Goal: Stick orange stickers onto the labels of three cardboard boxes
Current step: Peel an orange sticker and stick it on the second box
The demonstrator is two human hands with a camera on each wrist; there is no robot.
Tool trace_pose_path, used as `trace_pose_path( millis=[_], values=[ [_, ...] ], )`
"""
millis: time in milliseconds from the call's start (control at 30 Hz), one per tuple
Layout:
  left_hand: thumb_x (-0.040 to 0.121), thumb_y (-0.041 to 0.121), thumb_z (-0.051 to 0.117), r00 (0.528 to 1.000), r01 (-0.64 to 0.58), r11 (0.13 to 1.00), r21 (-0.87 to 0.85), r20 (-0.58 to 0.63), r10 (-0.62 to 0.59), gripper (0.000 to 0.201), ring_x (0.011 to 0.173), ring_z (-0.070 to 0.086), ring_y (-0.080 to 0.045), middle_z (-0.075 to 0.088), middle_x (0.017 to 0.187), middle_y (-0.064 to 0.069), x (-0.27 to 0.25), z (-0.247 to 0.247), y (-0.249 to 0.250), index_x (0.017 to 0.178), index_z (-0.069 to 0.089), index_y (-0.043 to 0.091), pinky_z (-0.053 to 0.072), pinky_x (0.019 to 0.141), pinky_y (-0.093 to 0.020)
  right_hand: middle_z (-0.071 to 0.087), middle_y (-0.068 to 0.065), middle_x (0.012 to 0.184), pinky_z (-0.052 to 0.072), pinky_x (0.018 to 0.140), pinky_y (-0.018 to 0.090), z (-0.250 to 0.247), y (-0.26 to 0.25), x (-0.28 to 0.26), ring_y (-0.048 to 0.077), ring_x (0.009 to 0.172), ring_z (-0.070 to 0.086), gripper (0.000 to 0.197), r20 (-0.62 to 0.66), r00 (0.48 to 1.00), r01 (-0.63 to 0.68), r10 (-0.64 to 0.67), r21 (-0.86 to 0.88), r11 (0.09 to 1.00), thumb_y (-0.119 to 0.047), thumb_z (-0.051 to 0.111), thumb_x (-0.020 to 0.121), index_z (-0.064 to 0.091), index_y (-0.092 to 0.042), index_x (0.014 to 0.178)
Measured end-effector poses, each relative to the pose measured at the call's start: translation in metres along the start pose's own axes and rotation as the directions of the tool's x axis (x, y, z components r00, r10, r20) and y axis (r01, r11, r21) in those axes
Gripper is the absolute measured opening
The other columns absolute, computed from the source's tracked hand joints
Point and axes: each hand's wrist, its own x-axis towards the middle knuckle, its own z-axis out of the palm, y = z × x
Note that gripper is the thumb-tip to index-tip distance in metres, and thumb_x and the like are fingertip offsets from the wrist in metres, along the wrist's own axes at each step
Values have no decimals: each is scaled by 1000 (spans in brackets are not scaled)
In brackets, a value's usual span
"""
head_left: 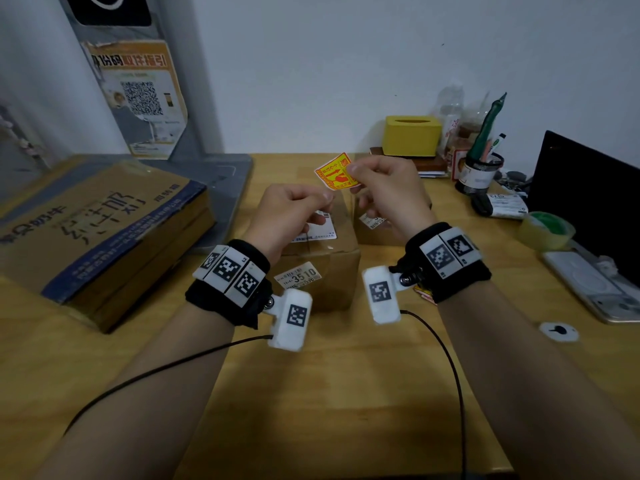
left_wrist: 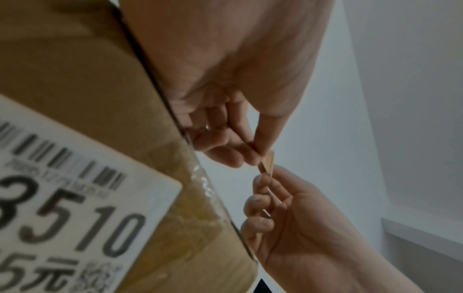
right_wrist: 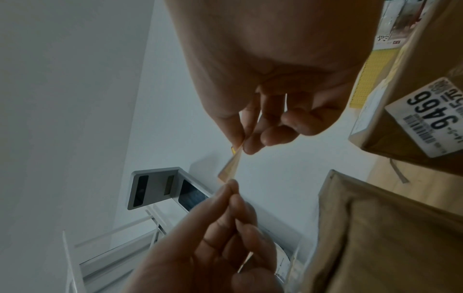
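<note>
Both hands — left hand (head_left: 291, 206), right hand (head_left: 388, 188) — pinch the orange sticker (head_left: 334, 172) above the cardboard box (head_left: 325, 258).

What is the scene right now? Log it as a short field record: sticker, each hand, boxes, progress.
sticker: orange sticker, held in the air above the boxes
right hand: right hand pinches the sticker's right edge
left hand: left hand pinches the lower corner
boxes: middle box with white label on top; second box behind the right hand; big flat box at left
progress: sticker not yet on any label
</note>
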Motion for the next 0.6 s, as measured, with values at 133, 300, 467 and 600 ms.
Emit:
trace_pose_path(
  millis=[133,300,467,600],
  values=[
    [96,26,65,1000,-16,999,-28,20,17,16,66,64,-7,73,80,2,-3,0,0,90,77,19,44,54,-19,67,-2,61,35,40,23,5,6,-2,13,43,51,10,-31,999,-4,6,43,999,-18,69,95,72,-19,85],
    [91,26,71,998,-50,999,-5,-31,50,12,61,60,-3,72,74,5,-4,3,-1,84,78,19,44,53,-18,68,-3,66,38,42,24,7,10,-2,14,45,53,11,-26,1000,-13,14,47,999,-20,69,94,71,-21,84],
    [92,20,69,995,-86,996,12,-40,86,14,56,58,1,71,75,3,-5,5,-3,91,78,10,42,49,-13,69,0,69,38,43,24,6,10,-1,14,45,53,11,-22,1000,-21,22,38,999,-21,68,95,70,-22,84],
    [93,19,69,995,-88,996,-29,-51,86,12,56,58,0,70,75,1,-4,4,-3,89,76,10,42,48,-13,69,0,67,37,42,23,4,11,1,13,44,52,7,-1,999,-38,38,35,999,-20,70,94,72,-19,87]
  ],
)
